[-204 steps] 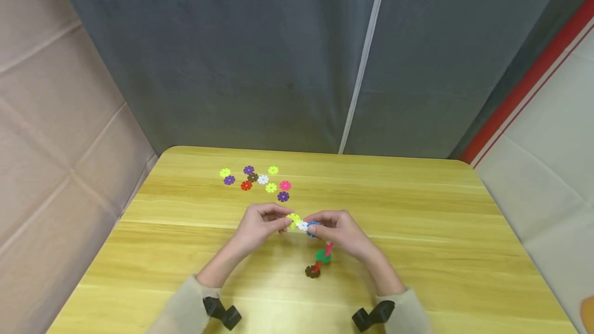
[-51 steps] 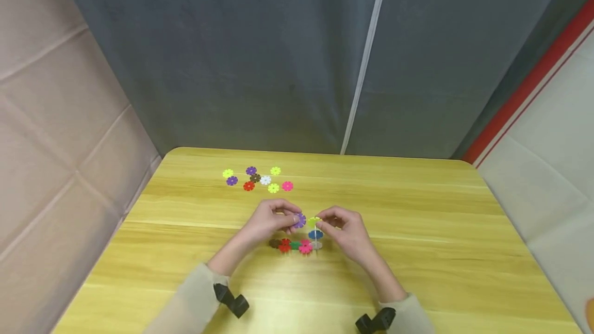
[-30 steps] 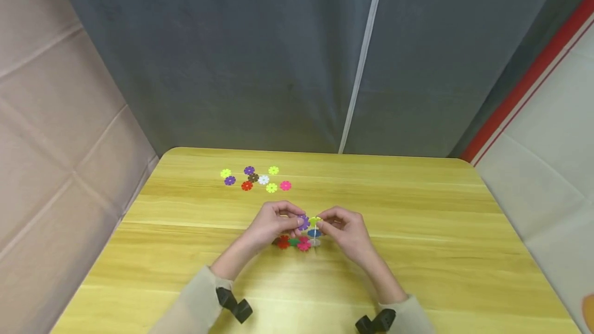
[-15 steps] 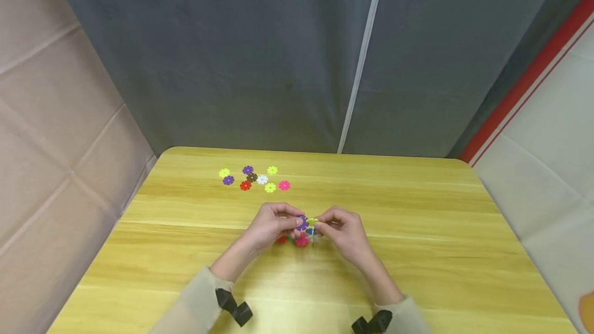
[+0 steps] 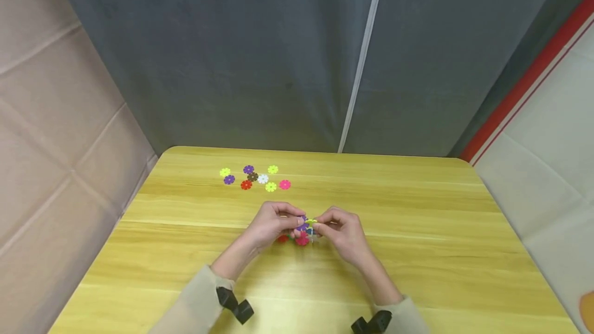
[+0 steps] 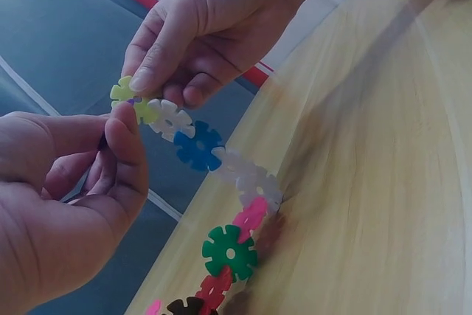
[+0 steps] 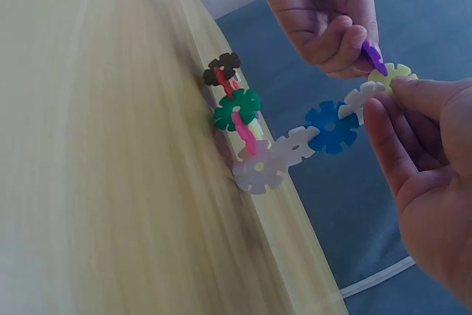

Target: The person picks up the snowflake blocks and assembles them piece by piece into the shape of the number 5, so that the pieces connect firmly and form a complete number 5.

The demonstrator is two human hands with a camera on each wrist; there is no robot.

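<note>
Lowest in the head view, two beige sleeves [image 5: 195,305] are seen coming up from the bottom edge, each with a black camera mount at the wrist. Just above them, mid-frame, both hands are bunched together over the yellow wooden table [image 5: 417,251].

The left hand [image 5: 271,223] is curled around a purple snowflake disc [image 7: 372,55], pinched between thumb and fingertips and held edge-on against the top of a chain of linked discs [image 6: 221,204]. The right hand [image 5: 341,231] is closed on the yellow-green disc [image 6: 129,101] at that top end, thumb on one face and fingers behind.

The chain itself is pretty colourful: below the yellow-green piece a white one is clipped, then a blue disc [image 7: 332,127], then two clear whitish ones, then pink, a green disc [image 6: 230,252], red and a dark brown one at the tail. Each piece is slotted crosswise into the next, so flat faces and thin edges alternate. The lower end is seen resting on the tabletop while the upper part is lifted.

Further up, toward the upper left of the table, a cluster of loose discs [image 5: 254,178] is laid flat, well apart from the hands. Plenty of bare wood is left on the right half and along the near edge. Behind the rounded far edge, a grey curtain [image 5: 278,55] is hung.
</note>
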